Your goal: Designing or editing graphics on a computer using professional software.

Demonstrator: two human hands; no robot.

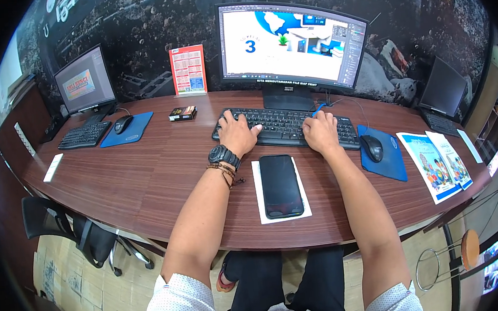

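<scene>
A black keyboard point(281, 124) lies on the desk below a large curved monitor point(293, 45). My left hand point(237, 133) rests over the keyboard's left end, fingers spread on the keys and thumb out to the side; it holds nothing. Over the right part of the keys is my right hand point(321, 132), with its fingers curled down and their tips mostly hidden. A thin blue piece point(318, 109) shows just beyond those fingers; whether they touch it I cannot tell. Between my forearms a black phone point(280, 186) lies on a white paper point(259, 198).
Right of the keyboard, a black mouse point(372, 148) sits on a blue pad point(397, 168), with printed booklets point(431, 166) beyond. A small dark box point(183, 114) and a red calendar point(188, 70) stand left. A second monitor point(85, 80) is far left; an office chair point(87, 230) stands below.
</scene>
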